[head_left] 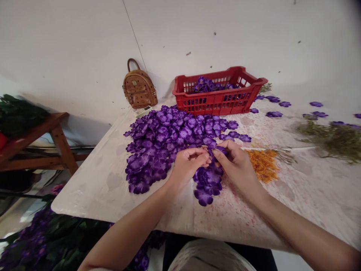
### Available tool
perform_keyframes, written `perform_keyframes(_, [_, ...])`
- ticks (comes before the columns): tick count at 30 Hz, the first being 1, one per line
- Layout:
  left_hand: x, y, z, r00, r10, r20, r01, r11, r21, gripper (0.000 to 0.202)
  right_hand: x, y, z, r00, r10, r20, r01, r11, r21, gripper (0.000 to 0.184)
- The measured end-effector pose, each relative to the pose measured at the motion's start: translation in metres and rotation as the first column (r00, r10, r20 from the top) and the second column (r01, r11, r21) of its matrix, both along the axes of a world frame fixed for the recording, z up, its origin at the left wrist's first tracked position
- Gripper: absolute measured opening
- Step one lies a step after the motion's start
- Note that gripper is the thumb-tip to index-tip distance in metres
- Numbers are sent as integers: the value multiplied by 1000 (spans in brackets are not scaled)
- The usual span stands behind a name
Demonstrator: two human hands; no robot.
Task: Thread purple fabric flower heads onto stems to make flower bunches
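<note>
Over the front part of a heap of loose purple artificial flowers (158, 139), both hands meet close together. My right hand (232, 156) pinches a purple artificial flower (219, 150) between thumb and fingers. My left hand (191, 160) is closed with its fingertips pressed together right beside that flower; what they hold, if anything, is too small to make out. Beneath the hands, a smaller spread of purple blossoms (207, 186) reaches toward the table's front edge. Just right of my right hand lies a pile of small orange pieces (263, 165).
A red plastic crate (214, 101) with purple flowers inside stands behind the heap. Left of it, a brown mini backpack (139, 90) leans against the wall. Dried green stems (332, 137) and scattered blossoms lie right on the covered table (93, 188). A wooden stand (60, 146) is at left.
</note>
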State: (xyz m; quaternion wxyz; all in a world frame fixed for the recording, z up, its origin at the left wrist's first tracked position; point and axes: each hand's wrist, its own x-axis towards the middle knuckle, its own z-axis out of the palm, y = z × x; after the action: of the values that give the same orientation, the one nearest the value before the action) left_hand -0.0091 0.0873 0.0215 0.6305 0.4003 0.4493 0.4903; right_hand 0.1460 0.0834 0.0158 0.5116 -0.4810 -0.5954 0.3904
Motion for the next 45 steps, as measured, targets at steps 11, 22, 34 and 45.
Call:
perform_keyframes(11, [-5,2,0,999,-46,-2,46,999,17,19,0,1,-2,947,188,-259,-234,959,-162,29])
perform_keyframes(22, [-10,7,-5,978,-159,136,164,986,-25,27,-2,1,10,870,234,-433,-353,910,-218,40])
perform_keyframes(34, [-10,7,-3,976,-169,136,175,984,-35,29,1,5,0,936,214,-280,-265,950,-162,27])
perform_keyframes(45, [-8,10,-7,993,17,114,-7,997,-80,21,2,-1,-5,967,-78,244,20,973,231,6])
